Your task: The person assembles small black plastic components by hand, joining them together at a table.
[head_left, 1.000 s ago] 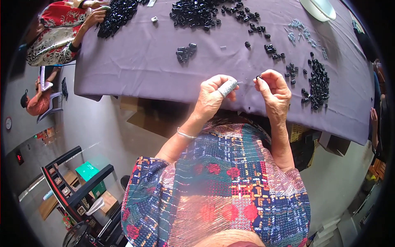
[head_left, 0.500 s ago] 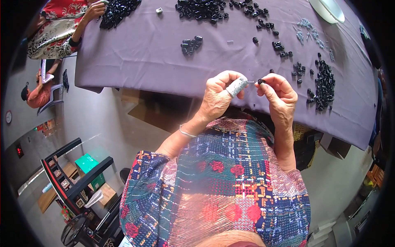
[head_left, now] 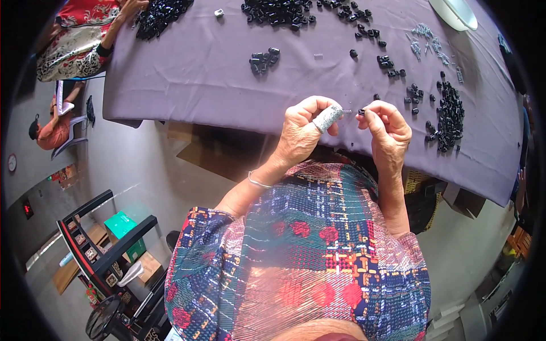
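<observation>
In front of my body, near the table's front edge, my left hand (head_left: 302, 129) pinches a small metal spring (head_left: 346, 111) that sticks out to the right. A grey-white wrap (head_left: 328, 118) covers its thumb. Just right of the spring, my right hand (head_left: 390, 136) holds a small black plastic part (head_left: 362, 112) between thumb and fingers. A narrow gap separates the spring from the part. My right fingers hide much of the black part.
The purple-grey cloth (head_left: 193, 74) carries several piles of black parts (head_left: 450, 116), scattered springs (head_left: 426, 40) and one loose spring (head_left: 318, 56). A pale bowl (head_left: 455, 14) stands far right. A co-worker's arm (head_left: 114, 31) is at the far left, beside another black pile (head_left: 162, 17).
The black part has turned slightly in my right fingers, and my left hand keeps its place with the spring. At far left the co-worker's hand has shifted a little.
</observation>
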Action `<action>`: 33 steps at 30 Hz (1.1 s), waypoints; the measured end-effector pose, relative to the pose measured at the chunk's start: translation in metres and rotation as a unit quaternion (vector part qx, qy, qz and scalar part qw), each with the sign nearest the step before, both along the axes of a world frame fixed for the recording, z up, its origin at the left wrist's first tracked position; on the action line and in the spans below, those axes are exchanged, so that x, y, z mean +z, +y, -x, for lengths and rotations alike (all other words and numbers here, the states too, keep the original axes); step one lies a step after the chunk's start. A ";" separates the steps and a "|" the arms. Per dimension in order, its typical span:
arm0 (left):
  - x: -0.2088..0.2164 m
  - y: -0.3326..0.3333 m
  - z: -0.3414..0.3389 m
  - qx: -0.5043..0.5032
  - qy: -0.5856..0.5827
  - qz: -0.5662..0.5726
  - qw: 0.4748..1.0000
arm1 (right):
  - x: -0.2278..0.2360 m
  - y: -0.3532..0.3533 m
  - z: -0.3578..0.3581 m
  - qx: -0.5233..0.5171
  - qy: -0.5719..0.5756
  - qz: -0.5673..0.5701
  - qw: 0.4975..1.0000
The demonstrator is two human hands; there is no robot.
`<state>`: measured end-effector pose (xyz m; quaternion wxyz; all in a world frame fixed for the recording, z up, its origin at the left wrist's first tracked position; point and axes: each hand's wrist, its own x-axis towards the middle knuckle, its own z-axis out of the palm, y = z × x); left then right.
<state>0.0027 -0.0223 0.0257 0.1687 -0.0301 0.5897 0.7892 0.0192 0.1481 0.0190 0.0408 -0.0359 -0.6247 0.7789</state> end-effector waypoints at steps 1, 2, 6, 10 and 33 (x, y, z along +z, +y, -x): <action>-0.001 -0.001 0.000 -0.007 -0.002 0.002 1.000 | 0.001 0.000 0.001 0.000 0.000 0.000 1.000; -0.001 -0.002 0.000 -0.013 -0.004 0.005 1.000 | 0.003 0.000 0.002 -0.011 -0.025 -0.036 0.999; 0.001 -0.001 0.000 -0.010 -0.006 0.015 1.000 | 0.005 -0.002 0.001 -0.024 -0.031 -0.033 0.999; 0.004 0.000 -0.001 -0.004 0.008 0.042 0.999 | 0.008 -0.003 -0.002 0.014 0.024 -0.055 0.998; 0.005 0.002 -0.003 -0.025 -0.026 -0.015 0.999 | 0.007 -0.012 -0.004 0.000 0.059 -0.100 0.993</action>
